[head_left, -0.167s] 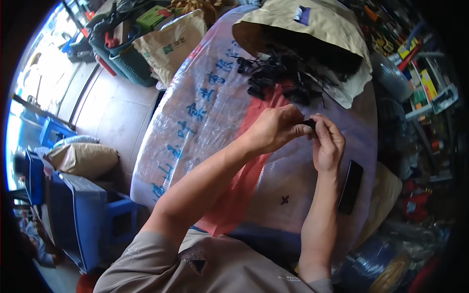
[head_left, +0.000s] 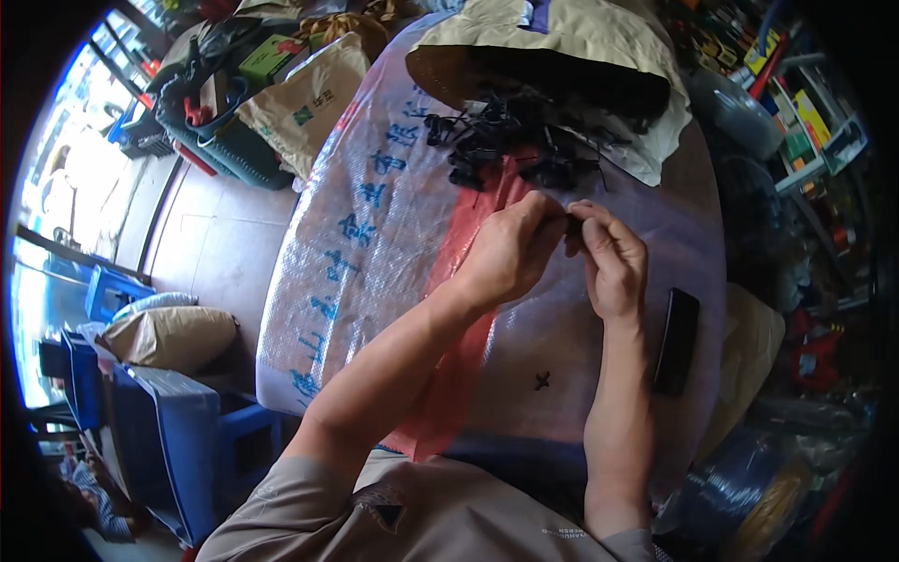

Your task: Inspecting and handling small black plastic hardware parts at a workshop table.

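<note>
My left hand point(head_left: 513, 247) and my right hand point(head_left: 615, 260) meet over the middle of the covered table, fingertips nearly touching. Between them is a small black part point(head_left: 573, 226), mostly hidden by the fingers, so its exact kind does not show. Both hands are closed in a pinch around it. Just beyond them lies a heap of small black parts point(head_left: 506, 126) with thin wire-like ends, at the mouth of an open paper sack point(head_left: 655, 150). A lone small black piece point(head_left: 542, 380) rests on the cover between my forearms.
A whitish woven plastic cover point(head_left: 304, 314) with a red stripe point(head_left: 454, 361) spans the table. A black phone point(head_left: 676, 342) lies at the right. Leftward stand a blue stool point(head_left: 248, 436), a tan sack point(head_left: 173, 335) and a green basket point(head_left: 239, 150). Cluttered shelves point(head_left: 810, 140) line the right.
The whole view has turned and shifted slightly. My fingers have drawn closer around the small black part, which shows less now. The heap and phone stay in place on the table.
</note>
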The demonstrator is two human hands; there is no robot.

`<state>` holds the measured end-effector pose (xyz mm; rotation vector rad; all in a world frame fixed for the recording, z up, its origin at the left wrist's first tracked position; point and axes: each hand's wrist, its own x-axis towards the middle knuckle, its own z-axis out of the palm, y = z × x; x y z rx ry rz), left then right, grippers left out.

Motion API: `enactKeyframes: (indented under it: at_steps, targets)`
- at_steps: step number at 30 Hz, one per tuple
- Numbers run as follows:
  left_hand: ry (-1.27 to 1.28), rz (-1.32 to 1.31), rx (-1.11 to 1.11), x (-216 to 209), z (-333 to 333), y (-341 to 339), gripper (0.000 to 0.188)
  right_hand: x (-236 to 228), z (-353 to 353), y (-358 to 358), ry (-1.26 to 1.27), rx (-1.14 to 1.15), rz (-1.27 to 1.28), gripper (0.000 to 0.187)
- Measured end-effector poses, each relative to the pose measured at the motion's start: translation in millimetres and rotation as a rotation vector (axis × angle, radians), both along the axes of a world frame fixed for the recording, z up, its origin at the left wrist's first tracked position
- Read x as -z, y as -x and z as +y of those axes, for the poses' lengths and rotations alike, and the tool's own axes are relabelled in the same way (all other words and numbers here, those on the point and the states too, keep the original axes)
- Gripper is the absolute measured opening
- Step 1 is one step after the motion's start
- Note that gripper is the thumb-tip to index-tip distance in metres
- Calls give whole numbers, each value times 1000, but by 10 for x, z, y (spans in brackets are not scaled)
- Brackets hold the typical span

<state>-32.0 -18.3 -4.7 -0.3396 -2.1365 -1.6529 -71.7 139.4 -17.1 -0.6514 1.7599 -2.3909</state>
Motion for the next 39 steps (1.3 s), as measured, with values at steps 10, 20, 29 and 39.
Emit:
enactKeyframes:
  at_steps: [10,20,29,39]
  targets:
    - [-38,-81,66,209,-7,-67,7,134,-41,-19,-152,-39,-46,13]
    - [73,51,-79,278,-27,-74,11,172,-103,-13,-73,-102,-124,13]
    - [-523,-559,450,137,-189,-86,23,-87,132,-61,-371,-142,-149,13]
    - [-209,-420,544,150,-246,-97,29,-333,34,-265,-684,-176,-104,11]
